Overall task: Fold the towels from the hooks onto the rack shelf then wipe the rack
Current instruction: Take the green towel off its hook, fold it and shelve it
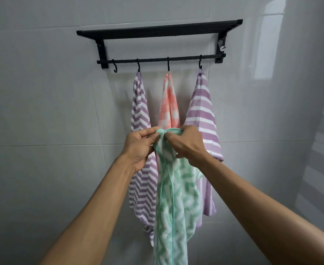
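Soft, cool daylight fills the scene, dim rather than bright, and the grey tiled wall [42,111] reads flat and even to the left of the black rack [157,31]. To the right of the rack, a pale window-shaped reflection [268,44] glares off the glossy tile, with fainter striped reflections below it toward the lower right edge. Under the rack, faint, blurry shadows sit on the wall just beside the hanging towels [203,115]. The rack itself looks sharp, and its shelf tilts and bows with wide-angle distortion. Below the rack, both forearms swell large at the bottom corners, slightly soft. Tile seams curve near the edges.
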